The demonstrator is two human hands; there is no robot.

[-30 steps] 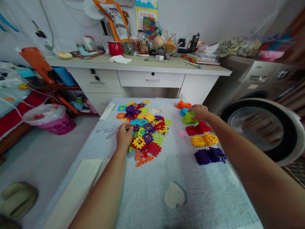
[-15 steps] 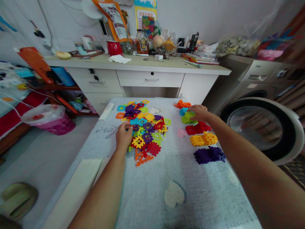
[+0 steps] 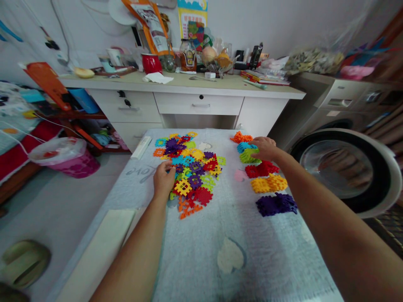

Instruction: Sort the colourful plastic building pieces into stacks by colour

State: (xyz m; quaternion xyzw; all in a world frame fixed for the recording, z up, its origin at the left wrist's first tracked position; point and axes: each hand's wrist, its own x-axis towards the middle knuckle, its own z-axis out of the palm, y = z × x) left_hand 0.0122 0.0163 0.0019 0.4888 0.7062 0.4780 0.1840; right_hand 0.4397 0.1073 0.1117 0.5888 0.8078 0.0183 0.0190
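Observation:
A mixed pile of notched plastic building pieces [image 3: 195, 168] in several colours lies left of the table's middle. My left hand [image 3: 164, 178] rests at the pile's left edge, fingers curled inward; whatever they hold is hidden. On the right, pieces are grouped by colour in a column: orange [image 3: 241, 137], blue [image 3: 244, 147], green [image 3: 249, 156], red [image 3: 262, 168], yellow [image 3: 269, 183] and purple [image 3: 276, 204]. Over the blue and green groups, my right hand [image 3: 265, 148] reaches from the right with fingers extended, partly covering both; no held piece shows.
A light cloth with heart prints [image 3: 231, 255] covers the table. A white strip-shaped object [image 3: 141, 147] lies at its far left corner. Beyond stands a cluttered counter [image 3: 189, 86]. To the right is a washing machine with its round door [image 3: 343, 167] open; a pink bin [image 3: 67, 157] stands left.
My right hand has shifted very slightly, and a little more of the blue group shows beside its fingers. My left hand and the mixed pile look the same.

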